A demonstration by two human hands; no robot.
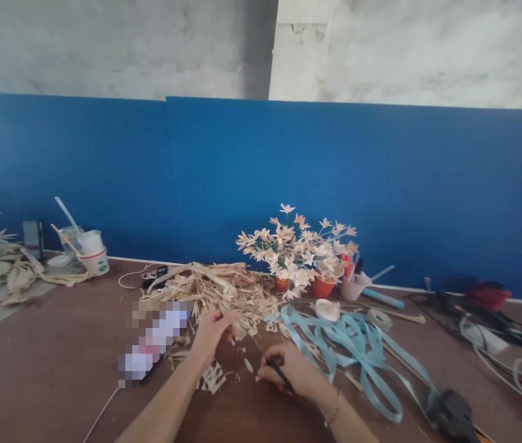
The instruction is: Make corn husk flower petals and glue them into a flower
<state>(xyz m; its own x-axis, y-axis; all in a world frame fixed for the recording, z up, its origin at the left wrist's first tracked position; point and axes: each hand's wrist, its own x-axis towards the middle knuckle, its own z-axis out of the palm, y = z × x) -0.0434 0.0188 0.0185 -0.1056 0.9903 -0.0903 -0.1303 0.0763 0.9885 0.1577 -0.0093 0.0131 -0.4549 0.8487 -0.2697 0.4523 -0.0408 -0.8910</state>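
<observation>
My right hand (289,369) is closed around a slim dark-handled tool (279,371), whose thin end points up and left; its exact kind is not clear. Just left of it, my left hand (215,335) has thumb and fingers drawn together, and whatever lies between them is too small to make out. Under and around both hands are small cut pieces of dried husk (213,376). Behind my left hand spreads a heap of dry, straw-coloured husk strips (215,286). Husk flowers (295,246) stand in red pots (324,286) beyond the hands.
A pixelated phone-like device (154,344) lies left of my left arm. Tangled light-blue ribbon (357,344) and a round white dish (327,309) sit to the right. Cables (501,344) run at far right. A white cup (95,261) stands back left, before the blue panel (196,172).
</observation>
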